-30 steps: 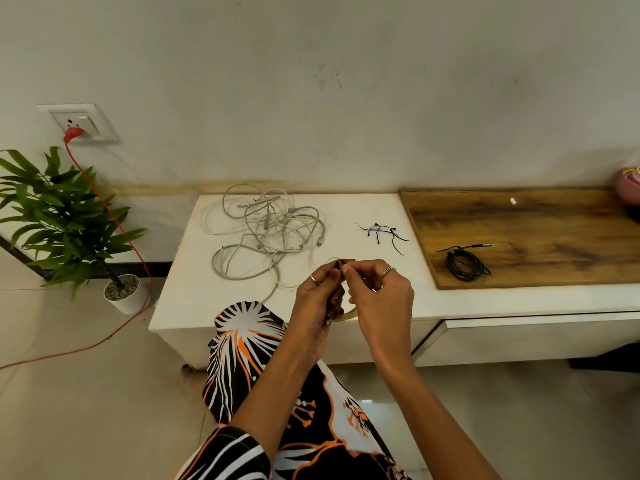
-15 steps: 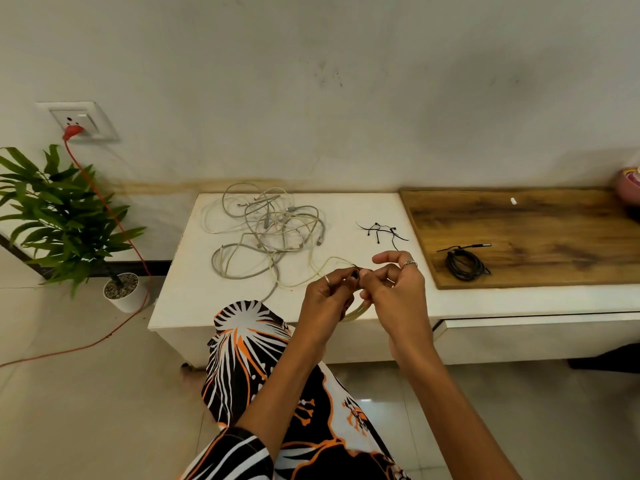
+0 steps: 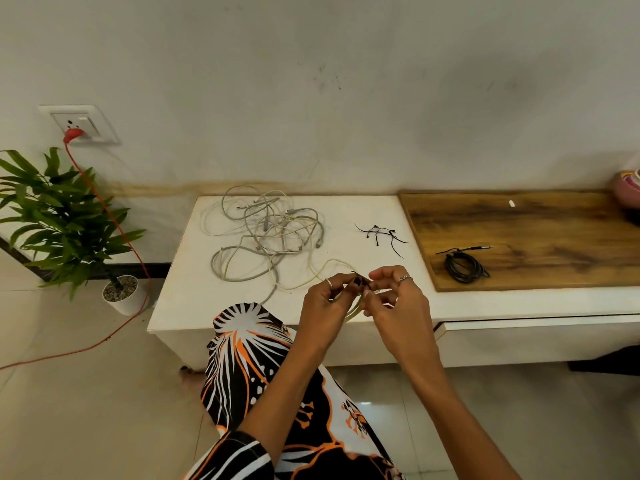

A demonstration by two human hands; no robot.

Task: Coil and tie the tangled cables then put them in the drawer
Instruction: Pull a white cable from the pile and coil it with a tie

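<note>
A tangle of pale grey and cream cables (image 3: pixel 268 233) lies on the white cabinet top (image 3: pixel 194 292). One cream cable (image 3: pixel 325 268) runs from the tangle to my hands. My left hand (image 3: pixel 329 299) and my right hand (image 3: pixel 391 297) meet above the cabinet's front edge, both pinching a small coil of that cable (image 3: pixel 355 308) and a dark tie at their fingertips. Several loose black ties (image 3: pixel 379 235) lie behind my hands. A coiled, tied black cable (image 3: pixel 464 266) rests on the wooden board (image 3: pixel 540 237). The drawer front (image 3: pixel 536 337) shows below right, slightly ajar.
A potted plant (image 3: pixel 65 223) stands on the floor at left. An orange cord (image 3: pixel 114 223) runs from the wall socket (image 3: pixel 79 124) down across the floor. A pink object (image 3: pixel 628 190) sits at the far right. My patterned clothing (image 3: pixel 277 375) fills the space below my arms.
Both hands have drifted slightly down and right with the coil. The right hand's fingers have shifted around the tie at the fingertips.
</note>
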